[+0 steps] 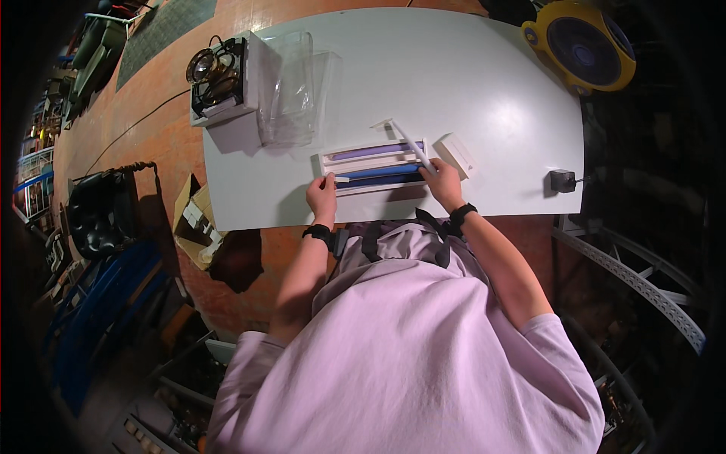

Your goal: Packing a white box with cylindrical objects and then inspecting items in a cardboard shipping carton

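Note:
A shallow white tray (327, 164) lies near the table's front edge, with a slim purple bar (370, 153) in its far part. Nearer to me is a long blue bar (382, 172), and a dark blue strip (378, 182) shows below it. My left hand (323, 198) is at the tray's left end, its fingertips pinched on a small white strip (342, 180) beside the blue bar. My right hand (444, 184) is closed round the lower end of a slender white stick (410, 142), which slants up and left across the tray. Its fingers also reach the blue bar's right end.
Right of the tray lies a white box piece (456, 155). Clear plastic packaging (291, 91) and a white box (253, 72) with a dark wire-framed lamp stand at the far left. A yellow round device (581, 49) and a small black cube (562, 180) are on the right.

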The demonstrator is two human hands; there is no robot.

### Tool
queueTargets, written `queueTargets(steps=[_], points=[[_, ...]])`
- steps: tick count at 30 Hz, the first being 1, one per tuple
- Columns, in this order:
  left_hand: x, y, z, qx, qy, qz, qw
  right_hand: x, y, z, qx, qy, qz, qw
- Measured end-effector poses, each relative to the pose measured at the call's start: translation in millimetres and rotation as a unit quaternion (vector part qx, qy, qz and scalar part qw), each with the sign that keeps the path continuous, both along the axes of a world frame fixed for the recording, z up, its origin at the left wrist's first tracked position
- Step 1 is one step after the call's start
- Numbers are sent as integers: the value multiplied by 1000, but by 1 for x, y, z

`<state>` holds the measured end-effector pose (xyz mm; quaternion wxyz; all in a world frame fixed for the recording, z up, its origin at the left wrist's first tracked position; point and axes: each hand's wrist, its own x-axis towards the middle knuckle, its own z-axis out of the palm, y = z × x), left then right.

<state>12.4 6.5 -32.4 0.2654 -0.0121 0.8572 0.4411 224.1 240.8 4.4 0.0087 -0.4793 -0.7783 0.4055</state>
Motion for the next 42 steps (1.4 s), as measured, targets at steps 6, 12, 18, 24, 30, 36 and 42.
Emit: queueTargets(steps=[6,12,18,24,30,36,42], points=[[3,2,3,-18,29,3,999,0,-1,1,10,13,-11,1000],[1,9,13,-124,147,-76,978,2,0,-4,-15,25,14,999],[6,13,24,-176,186,-124,959,2,0,-2,-28,29,12,999],[6,10,23,-91,175,-137,971,3,0,-5,-40,25,12,999],[4,1,21,-62,248,-245,935,6,1,-10,-31,52,45,997],[7,-1,27,-85,244,-255,932,11,1,-1,-48,16,71,996],[11,-14,37,-172,206,-269,925,16,1,8,-32,2,93,995]])
